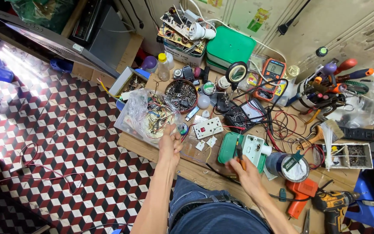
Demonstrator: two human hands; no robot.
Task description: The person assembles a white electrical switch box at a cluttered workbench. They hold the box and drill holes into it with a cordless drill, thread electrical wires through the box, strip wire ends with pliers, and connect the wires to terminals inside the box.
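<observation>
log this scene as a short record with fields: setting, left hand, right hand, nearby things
setting: cluttered wooden workbench over a patterned tile floor
left hand: raised at the clear plastic bag of wires, grip unclear
right hand: blurred, holding an orange-handled tool by the white part
nearby things: white switch plate, multimeter, orange drill

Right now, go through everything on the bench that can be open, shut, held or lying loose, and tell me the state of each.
left hand: raised at the clear plastic bag, fingers on its edge
clear plastic bag: open, full of wires and parts
right hand: blurred, gripping an orange-handled tool
green case: lying open
multimeter: propped up, leads attached; display unreadable
round tin: open, full of small metal parts
orange drill: lying on its side
</observation>
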